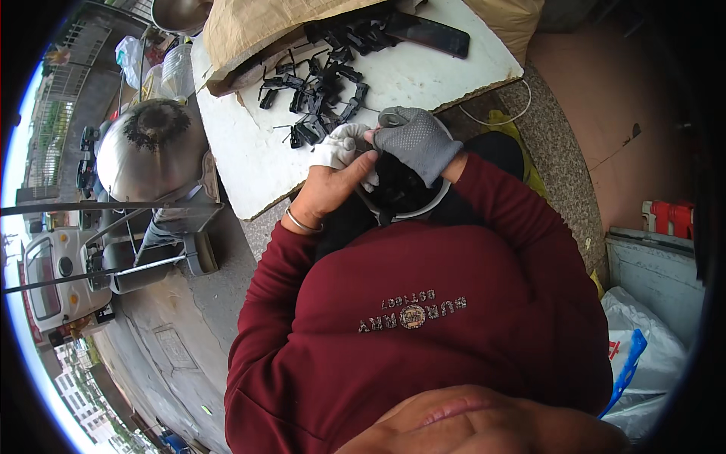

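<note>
My left hand (342, 163), in a white glove that leaves the thumb bare, and my right hand (418, 144), in a grey dotted glove, meet just past the table's near edge. Their fingers are closed and pinched together, and whatever they hold between them is hidden. Right beneath them, in my lap, sits a round pale-rimmed container (423, 212) with black pieces (397, 185) inside. Beyond my hands, a loose pile of small black plastic parts (321, 91) with thin prongs lies on the white tabletop (249, 159).
A brown paper bag (253, 34) lies open at the table's far side, by the pile. The black phone (431, 34) rests at the far right. Leftward stand a metal wok (151, 147) and a metal frame (113, 208). A white cable (499, 122) loops off the right edge.
</note>
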`<state>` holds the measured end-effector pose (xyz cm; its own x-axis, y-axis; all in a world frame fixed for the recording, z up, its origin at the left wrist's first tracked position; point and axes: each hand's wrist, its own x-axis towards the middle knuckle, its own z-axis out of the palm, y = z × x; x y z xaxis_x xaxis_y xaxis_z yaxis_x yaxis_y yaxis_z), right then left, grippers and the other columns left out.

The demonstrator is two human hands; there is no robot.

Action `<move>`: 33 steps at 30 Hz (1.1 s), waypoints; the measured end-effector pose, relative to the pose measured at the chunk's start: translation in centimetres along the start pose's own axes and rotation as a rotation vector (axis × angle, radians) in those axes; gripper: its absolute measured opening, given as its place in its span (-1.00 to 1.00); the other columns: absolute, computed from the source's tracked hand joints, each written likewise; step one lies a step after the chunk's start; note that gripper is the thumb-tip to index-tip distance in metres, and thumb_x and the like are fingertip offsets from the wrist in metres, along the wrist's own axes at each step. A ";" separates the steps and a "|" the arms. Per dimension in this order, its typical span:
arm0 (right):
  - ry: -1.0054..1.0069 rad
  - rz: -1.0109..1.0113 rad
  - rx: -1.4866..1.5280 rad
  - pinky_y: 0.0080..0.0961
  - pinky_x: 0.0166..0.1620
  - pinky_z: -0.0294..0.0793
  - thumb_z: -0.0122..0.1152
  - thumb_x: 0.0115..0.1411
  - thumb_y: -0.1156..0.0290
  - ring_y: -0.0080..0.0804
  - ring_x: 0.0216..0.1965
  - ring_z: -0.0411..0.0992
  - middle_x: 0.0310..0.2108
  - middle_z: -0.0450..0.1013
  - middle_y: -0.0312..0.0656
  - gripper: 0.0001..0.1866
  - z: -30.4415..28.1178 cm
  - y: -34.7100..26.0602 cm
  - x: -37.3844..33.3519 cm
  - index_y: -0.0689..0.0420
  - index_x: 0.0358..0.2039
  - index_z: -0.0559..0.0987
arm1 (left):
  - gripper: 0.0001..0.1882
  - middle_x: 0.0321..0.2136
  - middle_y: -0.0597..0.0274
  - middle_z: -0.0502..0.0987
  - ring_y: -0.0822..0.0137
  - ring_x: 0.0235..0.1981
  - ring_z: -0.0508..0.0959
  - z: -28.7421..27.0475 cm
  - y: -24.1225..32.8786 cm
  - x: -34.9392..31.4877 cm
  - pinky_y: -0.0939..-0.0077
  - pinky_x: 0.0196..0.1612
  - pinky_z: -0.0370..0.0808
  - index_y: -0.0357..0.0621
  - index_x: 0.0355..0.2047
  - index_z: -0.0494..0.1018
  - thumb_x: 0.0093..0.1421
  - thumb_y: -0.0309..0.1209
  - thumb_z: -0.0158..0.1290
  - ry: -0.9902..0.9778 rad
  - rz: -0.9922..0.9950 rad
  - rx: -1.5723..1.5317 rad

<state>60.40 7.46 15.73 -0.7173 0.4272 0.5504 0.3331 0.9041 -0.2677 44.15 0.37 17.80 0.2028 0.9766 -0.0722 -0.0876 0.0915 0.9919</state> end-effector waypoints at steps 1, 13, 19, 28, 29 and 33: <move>0.000 -0.004 0.004 -0.44 -0.41 0.38 0.06 0.04 0.32 -0.31 -0.50 0.36 -0.58 0.36 -0.21 -0.86 0.0 -0.1 0.2 0.10 -0.51 0.49 | -0.76 -0.47 0.35 0.39 0.61 -0.58 0.36 -0.1 0.0 -0.4 0.76 -0.52 0.33 -0.25 -0.17 0.26 0.12 -0.53 -0.05 0.006 0.012 0.020; -0.089 1.044 0.133 -0.37 -0.04 0.29 -0.05 -0.04 0.20 -0.04 -0.09 0.32 -0.13 0.33 0.16 -0.36 -2.4 14.1 2.0 0.22 0.06 0.20 | -0.75 -0.42 0.27 0.43 0.57 -0.65 0.39 -1.4 -1.9 2.5 0.72 -0.62 0.35 -0.23 -0.14 0.23 0.14 -0.56 -0.11 0.167 -0.013 0.054; -0.213 1.103 0.019 -0.34 0.01 0.22 -0.06 -0.03 0.22 -0.01 -0.02 0.26 -0.07 0.27 0.18 -0.34 -2.7 20.8 4.9 0.17 0.11 0.15 | -0.75 -0.40 0.24 0.43 0.55 -0.65 0.39 -0.5 -1.9 6.6 0.72 -0.61 0.36 -0.22 -0.14 0.22 0.15 -0.55 -0.11 0.151 -0.043 0.041; -0.238 0.667 0.379 -0.35 -0.20 0.36 0.00 0.00 0.26 -0.05 -0.28 0.40 -0.32 0.41 0.07 -0.59 -3.1 17.9 3.0 0.18 -0.13 0.38 | -0.77 -0.42 0.23 0.44 0.55 -0.66 0.38 2.2 -0.4 10.4 0.73 -0.61 0.34 -0.20 -0.16 0.22 0.15 -0.53 -0.12 0.184 -0.064 -0.009; -0.336 0.545 0.354 -0.40 -0.22 0.38 0.00 0.04 0.29 -0.09 -0.30 0.40 -0.33 0.41 0.05 -0.66 -3.0 16.6 2.8 0.24 -0.22 0.43 | -0.78 -0.42 0.23 0.44 0.55 -0.66 0.38 2.0 -0.3 10.1 0.73 -0.62 0.33 -0.20 -0.16 0.22 0.15 -0.52 -0.12 0.197 -0.051 0.003; -0.451 0.447 0.654 -0.57 -0.51 0.35 -0.07 0.14 0.30 -0.52 -0.64 0.32 -0.57 0.37 -0.20 -0.76 -3.5 9.1 2.7 0.22 -0.40 0.46 | -0.77 -0.42 0.25 0.44 0.54 -0.64 0.39 -0.4 -0.5 7.3 0.72 -0.60 0.35 -0.22 -0.16 0.22 0.15 -0.53 -0.11 0.193 -0.075 0.023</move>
<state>63.65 16.92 17.58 -0.8218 0.5686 -0.0369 0.3227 0.4112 -0.8525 45.23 7.52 16.72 0.0167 0.9865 -0.1627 -0.0566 0.1634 0.9849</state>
